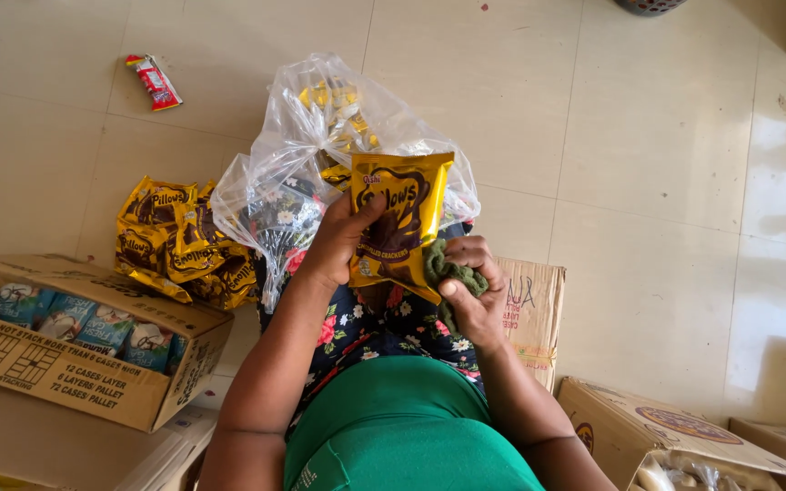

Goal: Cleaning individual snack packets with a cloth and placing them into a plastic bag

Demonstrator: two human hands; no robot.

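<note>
Over your lap, your left hand [338,241] grips a yellow snack packet [399,223] upright in front of the clear plastic bag [320,155], while your right hand [473,295] is closed on a green cloth [448,273] pressed against the packet's lower edge. Keep the packet steady and wipe in firm, even strokes.

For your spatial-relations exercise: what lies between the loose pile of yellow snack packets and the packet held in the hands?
In the head view, a clear plastic bag lies between the pile and the held packet.
</note>
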